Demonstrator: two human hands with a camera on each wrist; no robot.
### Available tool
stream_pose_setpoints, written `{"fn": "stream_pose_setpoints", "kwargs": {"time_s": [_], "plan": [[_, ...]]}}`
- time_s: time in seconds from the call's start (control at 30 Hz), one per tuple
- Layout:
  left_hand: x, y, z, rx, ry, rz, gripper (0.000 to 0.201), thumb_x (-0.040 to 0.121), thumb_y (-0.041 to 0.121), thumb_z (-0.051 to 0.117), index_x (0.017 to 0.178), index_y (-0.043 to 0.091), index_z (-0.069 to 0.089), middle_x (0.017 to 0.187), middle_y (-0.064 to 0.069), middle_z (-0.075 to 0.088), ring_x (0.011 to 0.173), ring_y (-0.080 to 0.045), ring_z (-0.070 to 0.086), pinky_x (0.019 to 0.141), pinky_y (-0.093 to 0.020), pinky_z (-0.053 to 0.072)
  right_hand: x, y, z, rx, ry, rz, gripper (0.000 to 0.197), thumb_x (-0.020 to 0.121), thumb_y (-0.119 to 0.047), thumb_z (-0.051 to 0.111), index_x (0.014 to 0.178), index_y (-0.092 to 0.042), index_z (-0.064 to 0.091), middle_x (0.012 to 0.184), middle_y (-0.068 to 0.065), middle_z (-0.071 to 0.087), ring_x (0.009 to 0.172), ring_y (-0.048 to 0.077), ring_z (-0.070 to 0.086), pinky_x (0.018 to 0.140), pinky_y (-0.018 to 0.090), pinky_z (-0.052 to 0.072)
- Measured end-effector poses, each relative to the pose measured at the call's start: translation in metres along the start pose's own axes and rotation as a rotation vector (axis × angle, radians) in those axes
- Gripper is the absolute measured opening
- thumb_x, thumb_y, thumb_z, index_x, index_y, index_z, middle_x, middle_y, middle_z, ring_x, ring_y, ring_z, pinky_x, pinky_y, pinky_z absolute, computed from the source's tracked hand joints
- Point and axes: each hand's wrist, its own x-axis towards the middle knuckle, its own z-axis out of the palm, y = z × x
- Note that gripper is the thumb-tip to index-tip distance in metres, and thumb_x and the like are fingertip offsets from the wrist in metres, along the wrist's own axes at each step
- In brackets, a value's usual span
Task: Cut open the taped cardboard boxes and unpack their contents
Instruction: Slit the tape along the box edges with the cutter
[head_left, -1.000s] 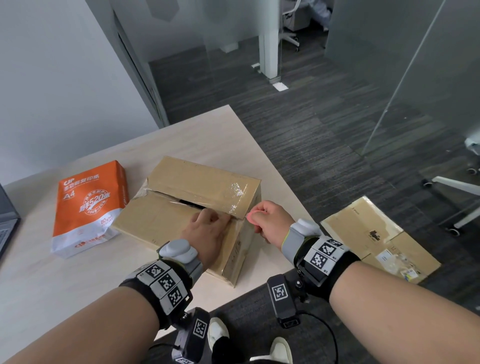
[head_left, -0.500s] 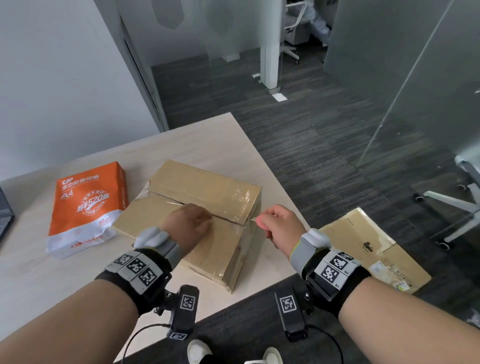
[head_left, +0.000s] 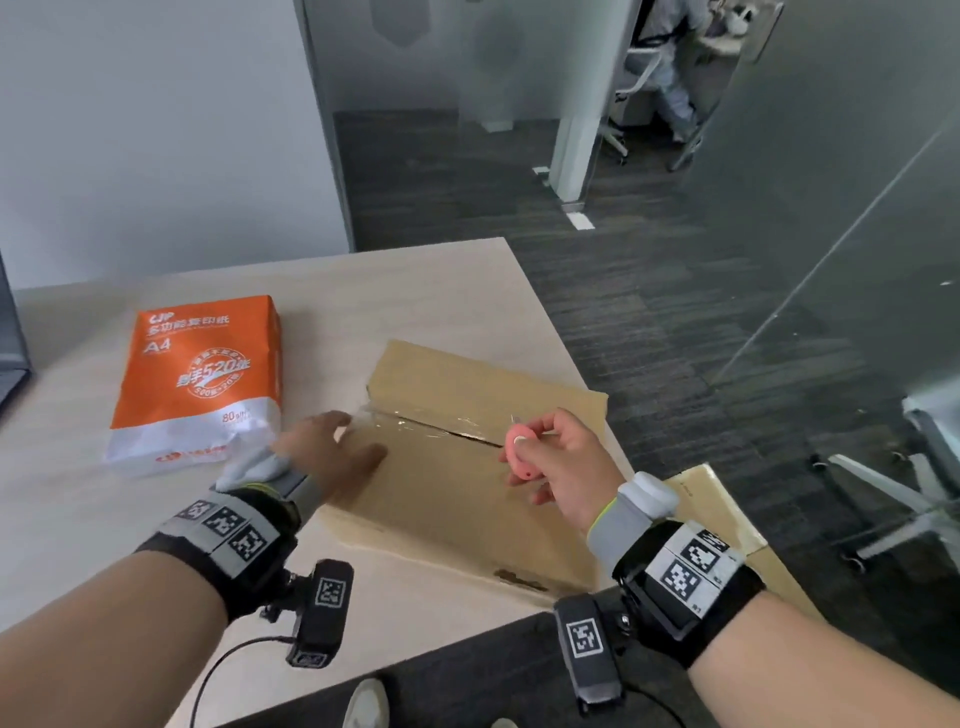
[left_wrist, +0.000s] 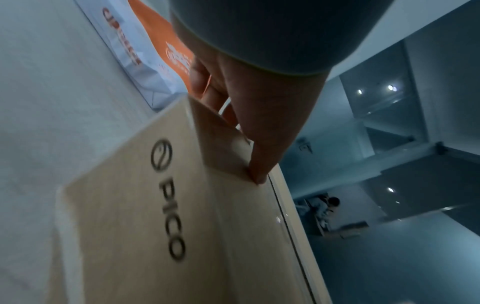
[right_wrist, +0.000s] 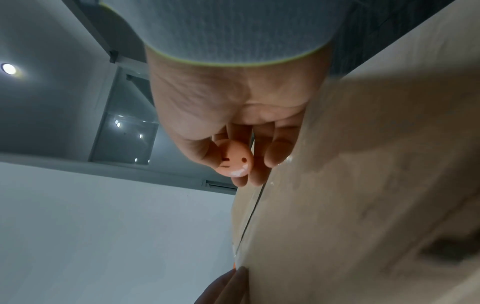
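A flat brown cardboard box (head_left: 457, 478) lies on the pale table (head_left: 363, 291), its top seam covered with clear tape (head_left: 410, 423) and slit part-way. My left hand (head_left: 332, 452) lies flat on the box's left end, fingers spread and the thumb along the top; the left wrist view shows the box (left_wrist: 145, 216) printed "PICO". My right hand (head_left: 550, 457) hovers over the seam's right half and pinches a small pink round cutter (head_left: 519, 451), seen as the cutter (right_wrist: 233, 159) with a face mark on it. Its blade tip is barely visible.
An orange and white A4 paper ream (head_left: 200, 379) lies left of the box. A second cardboard box (head_left: 711, 499) sits on the dark carpet at the right. A chair base (head_left: 893, 499) stands at the far right. A dark object (head_left: 10, 353) is at the table's left edge.
The box has been turned so its seam runs across my view. My left hand slid to the box's left end and flattened. My right hand rose above the seam with the cutter now showing.
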Motion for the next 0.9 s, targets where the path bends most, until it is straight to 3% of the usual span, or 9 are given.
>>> {"fn": "stream_pose_setpoints", "kwargs": {"time_s": [0.1, 0.23, 0.27, 0.33, 0.4, 0.53, 0.6, 0.7, 0.9], "plan": [[-0.017, 0.001, 0.013, -0.084, -0.066, 0.101, 0.047, 0.078, 0.052, 0.072, 0.118, 0.029, 0.065, 0.091, 0.007, 0.069, 0.084, -0.018, 0.066, 0.075, -0.031, 0.051, 0.008, -0.006, 0.025, -0.015, -0.012, 0.010, 0.015, 0.093, -0.017, 0.068, 0.101, -0.006, 0.062, 0.088, -0.003, 0.074, 0.075, 0.015, 0.064, 0.061, 0.030, 0.048], [-0.026, -0.001, 0.000, -0.391, -0.058, 0.208, 0.014, 0.095, 0.039, 0.062, 0.098, 0.027, 0.069, 0.097, 0.006, 0.069, 0.092, -0.020, 0.066, 0.077, -0.032, 0.047, 0.014, -0.018, 0.064, 0.008, -0.075, -0.024, 0.005, 0.088, -0.009, 0.074, 0.091, -0.010, 0.070, 0.074, -0.005, 0.067, 0.061, 0.000, 0.057, 0.060, 0.011, 0.043], [-0.029, 0.003, -0.005, -0.545, -0.140, 0.169, 0.021, 0.099, 0.041, 0.057, 0.095, 0.025, 0.071, 0.095, 0.005, 0.072, 0.089, -0.021, 0.068, 0.074, -0.032, 0.050, 0.013, -0.021, 0.070, 0.051, -0.115, -0.025, 0.004, 0.088, -0.009, 0.074, 0.091, -0.008, 0.072, 0.077, 0.000, 0.069, 0.066, 0.002, 0.061, 0.064, 0.011, 0.046], [-0.035, 0.009, -0.018, -0.871, -0.441, 0.036, 0.044, 0.102, 0.050, 0.049, 0.101, 0.014, 0.074, 0.090, -0.001, 0.074, 0.076, -0.022, 0.065, 0.061, -0.031, 0.049, 0.014, -0.023, 0.088, 0.100, -0.188, -0.040, 0.018, 0.083, -0.018, 0.079, 0.093, -0.005, 0.073, 0.085, 0.013, 0.072, 0.080, 0.016, 0.065, 0.085, 0.030, 0.055], [-0.037, 0.007, -0.029, -1.111, -0.706, -0.077, 0.058, 0.100, 0.057, 0.046, 0.102, 0.006, 0.072, 0.085, -0.008, 0.072, 0.068, -0.023, 0.062, 0.052, -0.028, 0.045, 0.017, -0.025, 0.107, 0.124, -0.181, -0.043, 0.028, 0.076, -0.024, 0.080, 0.096, -0.006, 0.073, 0.088, 0.018, 0.069, 0.084, 0.024, 0.063, 0.094, 0.044, 0.051], [-0.030, -0.007, -0.035, -1.363, -0.920, -0.132, 0.043, 0.091, 0.057, 0.052, 0.090, 0.016, 0.063, 0.072, -0.002, 0.059, 0.055, -0.012, 0.054, 0.042, -0.021, 0.036, 0.023, -0.028, 0.125, 0.074, -0.192, -0.102, 0.020, 0.083, -0.020, 0.076, 0.100, -0.009, 0.075, 0.105, 0.018, 0.069, 0.087, 0.030, 0.064, 0.093, 0.038, 0.052], [-0.019, -0.018, -0.034, -1.414, -0.903, -0.110, 0.033, 0.087, 0.049, 0.060, 0.095, 0.018, 0.062, 0.071, 0.001, 0.058, 0.055, -0.008, 0.054, 0.040, -0.018, 0.035, 0.026, -0.030, 0.129, -0.094, -0.126, -0.116, 0.015, 0.087, -0.017, 0.075, 0.100, -0.024, 0.078, 0.114, 0.006, 0.068, 0.100, 0.024, 0.065, 0.095, 0.030, 0.051], [0.001, -0.034, -0.028, -1.445, -0.781, -0.144, 0.031, 0.076, 0.041, 0.070, 0.098, 0.019, 0.066, 0.076, 0.004, 0.067, 0.058, -0.004, 0.063, 0.041, -0.017, 0.042, 0.032, -0.025, 0.124, -0.496, -0.007, -0.120, 0.017, 0.090, -0.026, 0.070, 0.106, -0.029, 0.073, 0.110, -0.010, 0.063, 0.097, 0.007, 0.061, 0.090, 0.024, 0.048], [0.029, -0.059, -0.011, -1.425, -0.673, -0.290, 0.034, 0.086, 0.015, 0.077, 0.116, 0.002, 0.070, 0.082, 0.002, 0.074, 0.061, -0.005, 0.062, 0.043, -0.017, 0.049, 0.031, -0.027, 0.120, -1.180, -0.135, -0.050, 0.051, 0.081, -0.069, 0.056, 0.124, -0.043, 0.057, 0.125, -0.021, 0.051, 0.119, 0.010, 0.044, 0.100, 0.035, 0.043]]}}
